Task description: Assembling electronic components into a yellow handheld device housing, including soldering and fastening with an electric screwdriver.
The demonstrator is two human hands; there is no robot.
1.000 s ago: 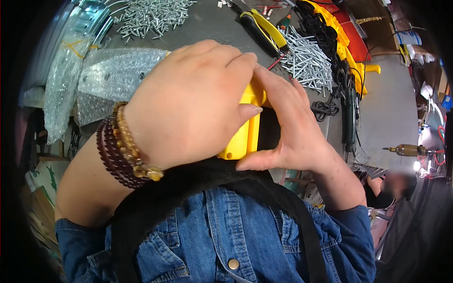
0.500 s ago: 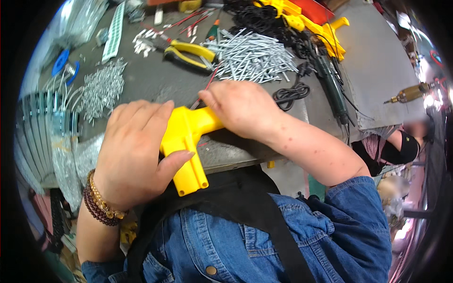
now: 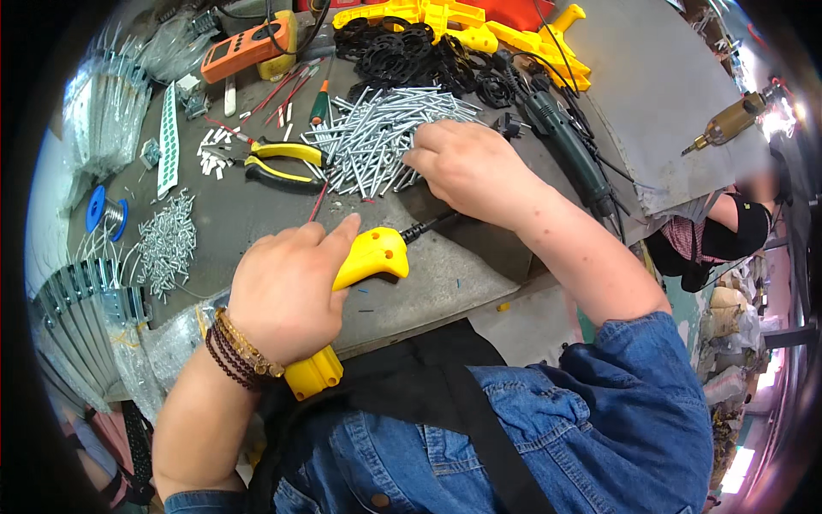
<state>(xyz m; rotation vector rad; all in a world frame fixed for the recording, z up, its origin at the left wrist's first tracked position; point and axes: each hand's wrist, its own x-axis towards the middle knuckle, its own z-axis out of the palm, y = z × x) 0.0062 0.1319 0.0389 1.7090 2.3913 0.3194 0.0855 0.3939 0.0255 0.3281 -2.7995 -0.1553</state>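
My left hand (image 3: 287, 287) is wrapped over a yellow plastic tool housing (image 3: 374, 257), whose handle end with small screw holes sticks out past the fingers. Its other end shows below the wrist, and the middle lies hidden under the palm. A black cord (image 3: 419, 230) comes out of the handle end. My right hand (image 3: 471, 167) reaches to the right edge of a heap of long silver screws (image 3: 368, 141). Its fingers are curled together at the heap; whatever they pinch is hidden.
Pliers with yellow-black handles (image 3: 287, 152) and a green-handled screwdriver (image 3: 320, 104) lie left of the heap. Small screws (image 3: 167, 244) and a blue solder spool (image 3: 104, 212) are farther left. A dark electric screwdriver (image 3: 569, 146), black rings (image 3: 394, 56) and yellow housings (image 3: 411, 13) lie beyond.
My right hand has let go of the yellow housing's handle and moved to the long screws. The housing has turned in my left hand, and its handle end and cord now show. The view has shifted.
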